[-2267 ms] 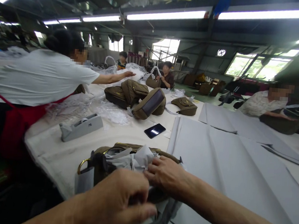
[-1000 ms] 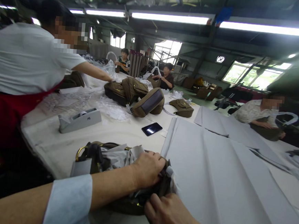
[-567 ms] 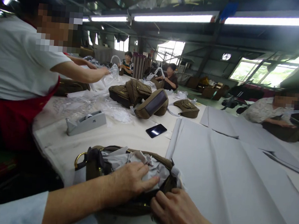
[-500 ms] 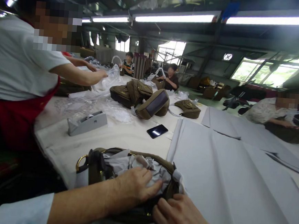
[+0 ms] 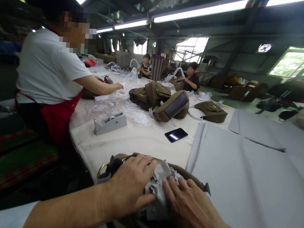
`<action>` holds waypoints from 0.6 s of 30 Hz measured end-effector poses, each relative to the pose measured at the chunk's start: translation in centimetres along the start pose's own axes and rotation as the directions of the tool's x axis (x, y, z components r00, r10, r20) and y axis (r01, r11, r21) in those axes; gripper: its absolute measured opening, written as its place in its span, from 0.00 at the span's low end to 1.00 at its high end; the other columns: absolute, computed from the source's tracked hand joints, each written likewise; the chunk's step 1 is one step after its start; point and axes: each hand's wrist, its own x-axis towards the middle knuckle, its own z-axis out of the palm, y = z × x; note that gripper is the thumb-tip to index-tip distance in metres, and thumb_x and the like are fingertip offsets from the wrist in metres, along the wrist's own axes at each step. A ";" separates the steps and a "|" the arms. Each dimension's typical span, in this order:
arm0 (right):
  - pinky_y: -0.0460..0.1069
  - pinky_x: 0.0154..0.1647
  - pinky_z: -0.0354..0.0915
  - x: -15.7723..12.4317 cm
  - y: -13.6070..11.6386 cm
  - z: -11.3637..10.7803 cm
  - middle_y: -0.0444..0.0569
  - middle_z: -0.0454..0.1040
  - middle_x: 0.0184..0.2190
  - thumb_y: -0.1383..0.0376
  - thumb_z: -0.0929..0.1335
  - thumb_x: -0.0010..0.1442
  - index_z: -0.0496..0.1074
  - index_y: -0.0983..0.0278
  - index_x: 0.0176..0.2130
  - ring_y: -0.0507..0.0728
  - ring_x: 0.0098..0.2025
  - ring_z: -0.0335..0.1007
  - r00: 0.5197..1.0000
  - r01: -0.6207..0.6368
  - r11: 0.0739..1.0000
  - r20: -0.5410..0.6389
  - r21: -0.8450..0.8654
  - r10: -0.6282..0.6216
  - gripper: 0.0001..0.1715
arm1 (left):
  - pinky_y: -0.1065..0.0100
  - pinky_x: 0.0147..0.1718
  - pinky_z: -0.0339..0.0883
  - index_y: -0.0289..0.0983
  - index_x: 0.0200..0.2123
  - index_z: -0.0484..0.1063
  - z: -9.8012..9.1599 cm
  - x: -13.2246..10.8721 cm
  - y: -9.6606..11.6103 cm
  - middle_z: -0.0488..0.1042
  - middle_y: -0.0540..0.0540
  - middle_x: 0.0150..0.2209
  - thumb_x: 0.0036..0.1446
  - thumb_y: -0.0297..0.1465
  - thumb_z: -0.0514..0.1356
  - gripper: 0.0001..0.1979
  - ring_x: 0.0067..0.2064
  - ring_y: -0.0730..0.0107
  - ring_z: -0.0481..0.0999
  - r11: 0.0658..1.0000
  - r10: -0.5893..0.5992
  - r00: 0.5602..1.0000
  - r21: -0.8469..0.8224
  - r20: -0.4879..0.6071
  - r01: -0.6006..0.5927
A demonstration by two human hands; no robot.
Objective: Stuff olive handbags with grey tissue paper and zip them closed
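Note:
In front of me lies an olive-brown handbag (image 5: 186,171), its zipped top spread wide. Crumpled pale paper (image 5: 160,178) fills the mouth of the bag. My left hand (image 5: 133,181) rests over the bag's left side and the paper, fingers stretched and thumb apart. My right hand (image 5: 187,201) lies palm down on the paper at the right, fingers extended. A gold ring (image 5: 102,169) shows at the bag's left end. My forearms and hands hide much of the near side of the bag.
Beyond the bag are a grey tape dispenser (image 5: 111,123), a phone (image 5: 176,135) and several brown bags (image 5: 172,105). Large grey sheets (image 5: 229,169) cover the right side. Clear plastic (image 5: 133,82) lies near a co-worker in a red apron (image 5: 59,117). Two people sit at the far end.
My right hand has moved from the bag's right zip edge onto the paper. My left hand has shifted back toward the bag's left side. The view has turned left.

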 end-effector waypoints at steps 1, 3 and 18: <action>0.61 0.38 0.71 0.2 -0.8 0.2 0.68 0.73 0.46 0.63 0.67 0.51 0.70 0.77 0.50 0.71 0.43 0.72 1.000 -0.017 1.000 0.010 -0.009 0.017 0.29 | 0.45 0.50 0.62 0.30 0.49 0.69 0.1 0.0 -0.2 0.71 0.32 0.50 0.53 0.37 0.62 0.23 0.51 0.44 0.68 0.999 -0.044 0.997 0.023 0.068 0.042; 0.65 0.47 0.66 0.8 -2.3 0.5 0.74 0.67 0.51 0.59 0.67 0.54 0.70 0.81 0.51 0.76 0.53 0.65 0.998 -0.054 0.998 0.017 -0.026 0.055 0.32 | 0.49 0.46 0.65 0.30 0.42 0.73 0.8 0.3 -0.5 0.75 0.36 0.41 0.55 0.35 0.60 0.15 0.44 0.48 0.72 0.997 -0.049 0.981 0.061 0.188 0.038; 0.57 0.25 0.69 5.0 -1.3 0.3 0.53 0.74 0.27 0.71 0.66 0.55 0.74 0.68 0.30 0.64 0.29 0.73 0.783 -0.201 0.966 0.620 0.161 0.059 0.06 | 0.46 0.33 0.71 0.34 0.40 0.75 0.0 -0.3 -1.9 0.78 0.36 0.35 0.60 0.26 0.52 0.11 0.35 0.44 0.78 0.964 -0.121 0.907 0.265 0.404 0.010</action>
